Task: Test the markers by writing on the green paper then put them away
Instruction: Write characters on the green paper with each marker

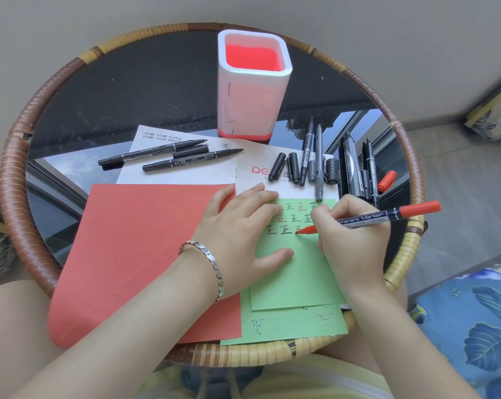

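My right hand (350, 234) is clamped on the black-barrelled red permanent marker (367, 219), its tip touching the pale green sheet of paper (298, 277) on the round wicker-rimmed glass counter (157, 90), while my left hand (243, 237) lies flat with fingers spread, pinning that sheet just beside it.
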Demonstrator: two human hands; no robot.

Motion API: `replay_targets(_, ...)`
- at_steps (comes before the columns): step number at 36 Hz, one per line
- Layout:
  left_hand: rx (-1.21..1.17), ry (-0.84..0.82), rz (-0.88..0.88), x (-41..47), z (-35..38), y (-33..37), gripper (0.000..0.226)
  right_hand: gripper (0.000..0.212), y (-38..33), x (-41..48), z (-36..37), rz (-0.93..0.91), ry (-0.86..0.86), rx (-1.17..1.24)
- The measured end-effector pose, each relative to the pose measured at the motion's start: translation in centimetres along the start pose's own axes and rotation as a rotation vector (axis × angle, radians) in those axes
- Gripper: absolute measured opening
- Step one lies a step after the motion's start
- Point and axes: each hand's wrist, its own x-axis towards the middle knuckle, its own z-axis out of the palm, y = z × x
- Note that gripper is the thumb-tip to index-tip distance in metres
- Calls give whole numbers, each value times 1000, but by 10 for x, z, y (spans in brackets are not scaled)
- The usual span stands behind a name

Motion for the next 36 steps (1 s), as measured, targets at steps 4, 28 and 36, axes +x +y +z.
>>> replay_targets(4, 1, -3, 0, 0, 0, 0, 59, 26, 4, 1, -2, 4, 36, 11)
replay_targets(28, 40, -29, 0, 0, -4, 1, 71, 25, 2, 68, -82, -109, -258, -287)
replay_targets(36, 57, -57, -8, 0, -6, 1, 74, 35, 16, 91, -90, -35, -333, -533)
